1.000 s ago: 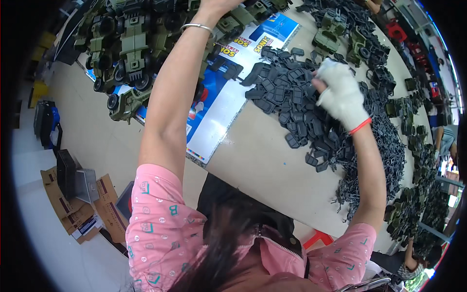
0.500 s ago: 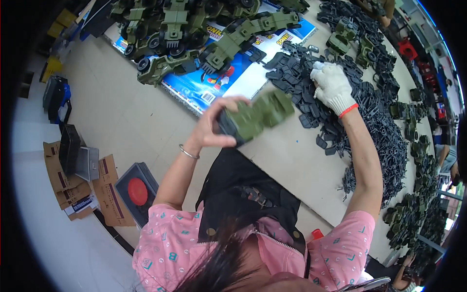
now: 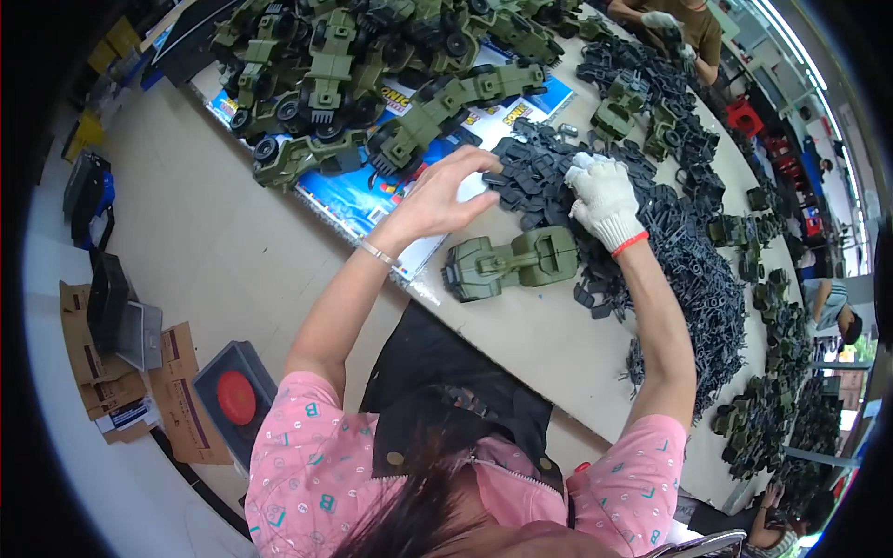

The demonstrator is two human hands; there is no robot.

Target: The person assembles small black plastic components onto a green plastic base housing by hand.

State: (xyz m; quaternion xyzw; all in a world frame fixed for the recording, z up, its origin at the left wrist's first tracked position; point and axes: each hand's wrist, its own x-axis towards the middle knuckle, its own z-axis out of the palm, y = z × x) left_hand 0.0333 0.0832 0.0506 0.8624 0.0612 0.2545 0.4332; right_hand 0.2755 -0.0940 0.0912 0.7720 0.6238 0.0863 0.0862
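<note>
A green toy vehicle body (image 3: 507, 263) lies on the table in front of me, touched by neither hand. Just beyond it my bare left hand (image 3: 445, 197) reaches over the edge of a heap of small flat black plastic parts (image 3: 532, 163), thumb and fingers apart, with nothing plainly held. My right hand (image 3: 605, 200), in a white knitted glove with a red cuff, rests on the right side of that heap. Its fingers are curled and bunched together; whatever lies under them is hidden.
Green toy vehicles (image 3: 326, 79) with black wheels are piled on printed blue sheets (image 3: 339, 200) at far left. A large mound of thin black parts (image 3: 693, 298) spreads beside my right forearm. Across the table sits another person (image 3: 693, 33). Grey bins (image 3: 244, 358) stand at lower left.
My left hand has let go of the green vehicle body, which now lies on the table, and has moved up to the black parts. The view has shifted slightly; my right hand stays at the heap.
</note>
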